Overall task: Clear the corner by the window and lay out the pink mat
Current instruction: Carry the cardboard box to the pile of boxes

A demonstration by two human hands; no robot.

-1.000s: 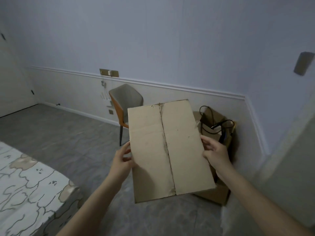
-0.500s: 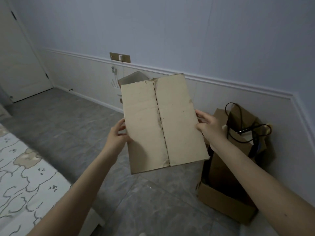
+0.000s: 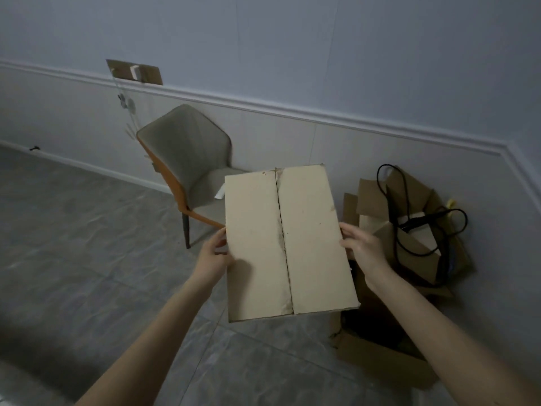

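I hold a closed tan cardboard box [image 3: 288,241] in the air in front of me, its seamed face towards me. My left hand [image 3: 215,257] grips its left edge, thumb on the front. My right hand [image 3: 363,249] grips its right edge the same way. The box hangs above the grey tiled floor, just in front of the chair seat and left of a pile of cardboard in the corner. No pink mat is in view.
A grey chair [image 3: 190,162] with an orange shell stands against the wall. At the right, an open cardboard box [image 3: 377,356] lies on the floor with loose cardboard pieces [image 3: 415,250] and a black cable [image 3: 439,230] on top.
The box has come lower and nearer the chair, both hands still gripping its edges. My view has swung so the chair shows fully and the bed at the left is gone.
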